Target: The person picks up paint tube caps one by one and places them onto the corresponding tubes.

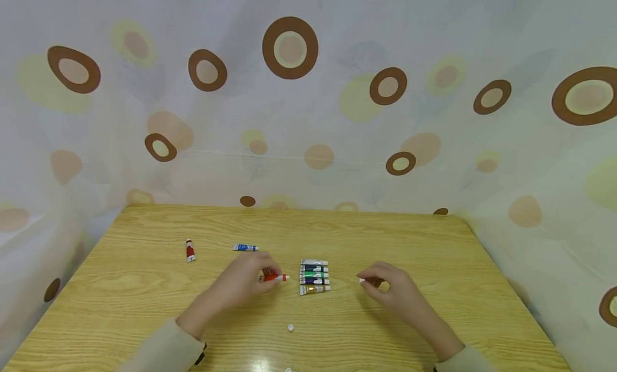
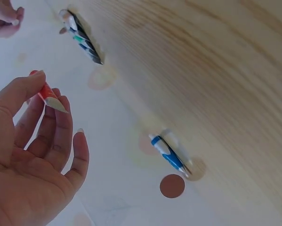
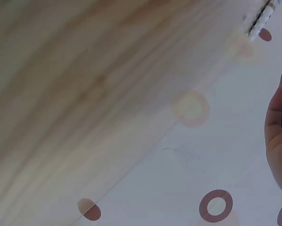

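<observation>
My left hand (image 1: 250,275) pinches a red paint tube (image 1: 275,278) between thumb and fingers above the table, its nozzle end toward the right. In the left wrist view the same red tube (image 2: 47,95) shows its pale crimped end. My right hand (image 1: 388,286) pinches a small white cap (image 1: 361,280) at its fingertips. Between the hands lies a stacked row of several paint tubes: silver (image 1: 313,262), dark blue (image 1: 313,268), green (image 1: 314,275), purple (image 1: 313,281) and ochre (image 1: 314,290). The right wrist view catches only the edge of the right hand (image 3: 279,127).
Beyond the left hand lies a blue paint tube (image 1: 245,248); a dark red tube (image 1: 190,250) is farther left. A loose white cap (image 1: 291,327) lies in front of the row, and another small white piece (image 1: 288,370) at the frame's bottom. Patterned cloth (image 1: 337,184) surrounds the wooden table (image 1: 409,238).
</observation>
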### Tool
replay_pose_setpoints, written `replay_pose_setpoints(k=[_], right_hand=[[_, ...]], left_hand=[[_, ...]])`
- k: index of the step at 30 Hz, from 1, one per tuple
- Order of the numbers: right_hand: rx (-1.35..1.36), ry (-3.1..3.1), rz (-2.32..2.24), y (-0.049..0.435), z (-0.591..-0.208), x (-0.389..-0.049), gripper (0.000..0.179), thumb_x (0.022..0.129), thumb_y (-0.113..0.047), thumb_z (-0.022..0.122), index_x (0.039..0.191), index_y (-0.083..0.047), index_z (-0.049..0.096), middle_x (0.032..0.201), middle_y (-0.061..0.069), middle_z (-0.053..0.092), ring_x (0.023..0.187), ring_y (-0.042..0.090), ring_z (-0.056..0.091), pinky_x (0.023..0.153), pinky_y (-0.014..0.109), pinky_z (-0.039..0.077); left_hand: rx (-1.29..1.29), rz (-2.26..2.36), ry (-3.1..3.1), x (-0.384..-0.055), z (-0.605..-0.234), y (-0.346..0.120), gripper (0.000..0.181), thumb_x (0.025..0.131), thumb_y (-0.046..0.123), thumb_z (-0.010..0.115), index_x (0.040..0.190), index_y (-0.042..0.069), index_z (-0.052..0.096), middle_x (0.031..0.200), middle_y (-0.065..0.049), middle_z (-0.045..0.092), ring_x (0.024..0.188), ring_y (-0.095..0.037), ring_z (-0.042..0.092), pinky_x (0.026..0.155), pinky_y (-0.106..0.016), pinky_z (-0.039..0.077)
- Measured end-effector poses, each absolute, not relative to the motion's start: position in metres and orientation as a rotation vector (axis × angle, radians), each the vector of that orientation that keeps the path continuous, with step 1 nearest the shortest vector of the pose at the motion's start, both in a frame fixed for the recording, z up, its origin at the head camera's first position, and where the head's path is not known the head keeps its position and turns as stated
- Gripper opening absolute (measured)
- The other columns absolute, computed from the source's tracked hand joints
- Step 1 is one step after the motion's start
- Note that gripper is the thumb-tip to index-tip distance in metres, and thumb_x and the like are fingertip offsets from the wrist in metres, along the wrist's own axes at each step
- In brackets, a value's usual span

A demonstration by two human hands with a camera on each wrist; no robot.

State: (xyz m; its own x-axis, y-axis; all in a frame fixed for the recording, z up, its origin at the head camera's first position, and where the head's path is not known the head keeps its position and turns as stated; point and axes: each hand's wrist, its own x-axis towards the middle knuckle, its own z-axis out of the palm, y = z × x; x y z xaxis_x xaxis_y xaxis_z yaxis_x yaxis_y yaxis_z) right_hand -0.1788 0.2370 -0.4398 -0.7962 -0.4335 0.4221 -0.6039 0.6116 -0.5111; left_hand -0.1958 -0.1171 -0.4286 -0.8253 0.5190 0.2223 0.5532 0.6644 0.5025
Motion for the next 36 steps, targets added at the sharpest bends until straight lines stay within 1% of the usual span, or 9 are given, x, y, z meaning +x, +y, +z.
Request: replay_pose_setpoints(k=[3,9,13,19,22,30,36], right_hand=[[0.832,-2.603,0.964,0.23,-0.439,-0.18,0.018,0.088,-0.003,0.078,0.105,-0.008,0.078,0.093,-0.003,0.072,0.08,-0.006,0.06,0.07,0.021,0.057],[0.825,-2.625,1.016,0.213,-0.436,-0.182,0.015,0.09,-0.005,0.077,0.104,-0.011,0.078,0.096,-0.006,0.073,0.082,-0.005,0.062,0.072,0.023,0.058],[0.841,-2.617,1.065,0.202,-0.434,-0.182,0.015,0.09,-0.005,0.077,0.103,-0.012,0.078,0.096,-0.004,0.074,0.082,-0.002,0.063,0.073,0.024,0.059],[0.883,-2.577,1.133,0.188,-0.433,-0.182,0.014,0.089,-0.003,0.077,0.1,-0.01,0.078,0.095,-0.002,0.075,0.081,-0.001,0.064,0.073,0.023,0.059],[0.904,-2.565,1.174,0.183,-0.431,-0.181,0.013,0.089,-0.003,0.077,0.101,-0.009,0.078,0.095,-0.001,0.076,0.081,-0.002,0.064,0.074,0.024,0.06],[0.927,-2.507,1.204,0.174,-0.431,-0.178,0.018,0.087,0.0,0.078,0.1,-0.013,0.077,0.096,0.002,0.076,0.081,-0.001,0.065,0.073,0.023,0.06],[0.923,-2.515,1.224,0.171,-0.429,-0.175,0.016,0.088,-0.001,0.078,0.097,-0.013,0.075,0.094,-0.002,0.075,0.08,-0.002,0.064,0.072,0.025,0.06]], left_hand=[[-0.931,-0.882,-2.793,-0.197,-0.428,-0.109,0.006,0.088,0.013,0.081,0.093,0.016,0.078,0.087,0.006,0.07,0.079,-0.004,0.062,0.07,-0.02,0.052],[-0.967,-0.875,-2.758,-0.197,-0.428,-0.095,0.005,0.09,0.016,0.08,0.095,0.015,0.079,0.088,0.006,0.071,0.079,-0.004,0.063,0.072,-0.02,0.052],[-0.98,-0.911,-2.739,-0.197,-0.426,-0.085,0.006,0.09,0.016,0.08,0.095,0.015,0.079,0.091,0.005,0.073,0.081,-0.006,0.065,0.072,-0.018,0.053],[-1.009,-0.956,-2.711,-0.195,-0.423,-0.074,0.005,0.09,0.016,0.08,0.094,0.013,0.078,0.089,0.004,0.073,0.08,-0.006,0.065,0.071,-0.018,0.053],[-1.029,-0.993,-2.693,-0.195,-0.422,-0.071,0.005,0.09,0.015,0.08,0.094,0.013,0.079,0.09,0.004,0.073,0.08,-0.006,0.065,0.071,-0.017,0.053],[-1.021,-1.085,-2.695,-0.192,-0.42,-0.066,0.007,0.09,0.012,0.08,0.096,0.015,0.079,0.092,0.005,0.072,0.082,-0.005,0.063,0.072,-0.018,0.052],[-1.03,-1.144,-2.664,-0.19,-0.418,-0.065,0.008,0.089,0.011,0.08,0.097,0.013,0.08,0.09,0.003,0.072,0.08,-0.004,0.063,0.071,-0.021,0.056]])
